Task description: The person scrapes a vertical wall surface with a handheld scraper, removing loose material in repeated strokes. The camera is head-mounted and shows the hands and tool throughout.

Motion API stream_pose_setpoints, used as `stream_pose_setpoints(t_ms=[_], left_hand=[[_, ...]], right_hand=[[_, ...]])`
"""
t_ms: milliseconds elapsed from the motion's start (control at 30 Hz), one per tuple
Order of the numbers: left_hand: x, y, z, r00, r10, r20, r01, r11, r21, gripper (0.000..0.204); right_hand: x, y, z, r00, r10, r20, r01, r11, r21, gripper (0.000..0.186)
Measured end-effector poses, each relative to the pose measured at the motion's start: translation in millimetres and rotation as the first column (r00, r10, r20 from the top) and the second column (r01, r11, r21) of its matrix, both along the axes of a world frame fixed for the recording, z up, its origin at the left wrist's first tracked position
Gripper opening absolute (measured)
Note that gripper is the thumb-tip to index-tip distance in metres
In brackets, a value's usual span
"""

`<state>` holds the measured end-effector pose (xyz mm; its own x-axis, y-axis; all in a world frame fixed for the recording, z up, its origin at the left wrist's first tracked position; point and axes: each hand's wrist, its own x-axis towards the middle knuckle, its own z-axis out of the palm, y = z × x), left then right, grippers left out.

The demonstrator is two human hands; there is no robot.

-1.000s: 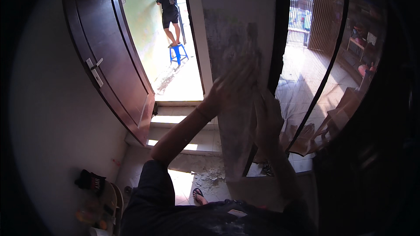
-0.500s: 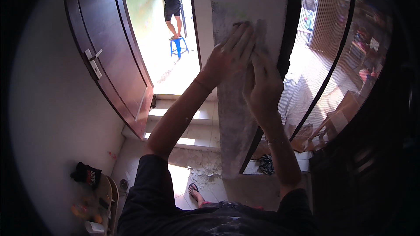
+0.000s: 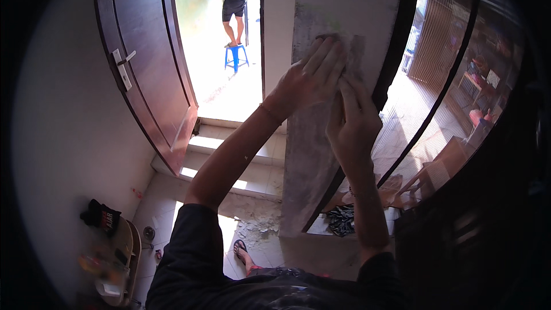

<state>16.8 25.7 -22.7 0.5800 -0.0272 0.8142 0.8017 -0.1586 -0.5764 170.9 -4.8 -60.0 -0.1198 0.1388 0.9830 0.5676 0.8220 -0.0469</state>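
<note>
My left hand reaches up to a narrow wall section, its fingers pressed together over a patch of bare grey plaster. A dark edge of something thin or flat shows just past those fingertips; most of it is hidden, so I cannot name it. Just below and to the right, my right hand is closed, its fingertips meeting the left fingers at the same spot. Around the hands the surface is blotched grey, with a darker rectangular patch beside the left fingertips and whiter paint above.
A brown door stands open at left, by tiled steps. Outside, a person stands on a blue stool. Paint flakes litter the floor. A small table holds things; a window is at right.
The view has shifted slightly, so the wall and doorway sit further right. Both hands stay together on the same wall patch, with the left fingers a little lower on it.
</note>
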Motion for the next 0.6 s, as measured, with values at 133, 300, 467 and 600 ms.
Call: stream_pose_setpoints(t_ms=[133,300,467,600], left_hand=[[1.1,3.4,-2.9,0.999,0.041,-0.006,-0.041,0.999,0.0,0.045],[2.1,7.0,-2.0,0.999,0.034,0.024,-0.034,0.999,0.008,0.041],[2.8,6.2,-0.5,0.999,0.028,-0.021,-0.027,0.998,0.051,0.041],[3.2,5.9,2.2,0.999,-0.015,-0.032,0.018,0.996,0.091,0.042]], right_hand=[[-1.2,3.1,-2.0,1.0,0.007,-0.03,-0.007,1.0,0.019,0.022],[-1.4,4.7,-1.0,0.999,0.011,-0.038,-0.012,1.0,-0.025,0.022],[-1.2,3.1,-1.5,0.999,-0.011,-0.035,0.011,1.0,0.006,0.025],[-0.2,5.0,-1.0,0.998,0.039,-0.052,-0.037,0.998,0.042,0.026]])
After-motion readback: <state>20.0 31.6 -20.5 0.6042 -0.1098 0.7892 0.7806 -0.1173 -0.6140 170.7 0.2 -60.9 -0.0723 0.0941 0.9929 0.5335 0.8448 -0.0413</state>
